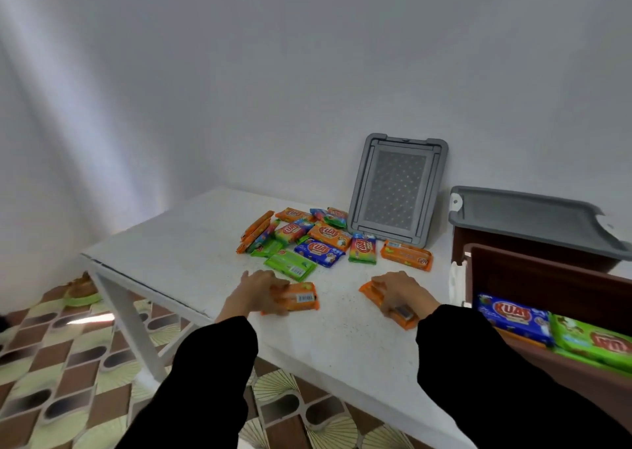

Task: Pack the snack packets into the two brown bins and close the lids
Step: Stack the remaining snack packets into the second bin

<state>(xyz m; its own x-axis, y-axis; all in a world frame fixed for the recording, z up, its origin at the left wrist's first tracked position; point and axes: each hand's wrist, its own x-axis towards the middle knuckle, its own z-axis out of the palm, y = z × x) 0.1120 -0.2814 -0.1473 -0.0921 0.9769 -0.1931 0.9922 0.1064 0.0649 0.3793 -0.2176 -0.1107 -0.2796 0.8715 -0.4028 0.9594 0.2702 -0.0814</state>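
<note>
While both hands sit near the worktop's front edge, the left hand grips an orange packet | right hand grips a second orange packet | loose packets heaped toward the far edge | near brown bin open at the right edge, far brown bin lidded.

Soft even light; pale streak down the left wall; slight blur; wide-angle bending at edges
</note>
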